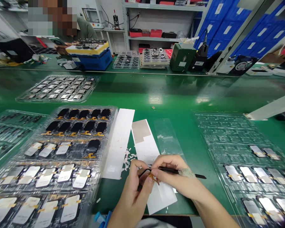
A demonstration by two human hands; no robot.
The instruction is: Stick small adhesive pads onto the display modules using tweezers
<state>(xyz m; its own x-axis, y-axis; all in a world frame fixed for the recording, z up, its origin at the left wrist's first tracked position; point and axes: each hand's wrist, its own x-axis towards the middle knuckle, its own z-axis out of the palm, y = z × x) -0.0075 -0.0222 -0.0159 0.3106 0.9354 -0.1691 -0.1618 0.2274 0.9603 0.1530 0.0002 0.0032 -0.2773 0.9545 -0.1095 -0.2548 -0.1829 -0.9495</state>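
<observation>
My left hand point(136, 185) is closed on a small screen module, mostly hidden behind the fingers; its dark rim and an orange flex cable point(155, 179) show. Black tweezers point(168, 170) are pinched in my right hand point(174, 169), their tips close to the module beside my left fingertips. Under both hands lies a white sheet with a grey patch point(142, 132). Another white strip point(120, 139) is to its left, and a clear plastic film point(168, 136) to its right. Tiny pale scraps point(127, 160) are scattered between the two white sheets.
A clear tray point(85, 171) of screen modules stands at left, some black side up, others silver. On the right, another tray point(218, 139) holds several silver-backed modules. A further filled tray point(58, 88) lies behind. Across the bench is a person point(85, 28) near a blue box point(95, 58).
</observation>
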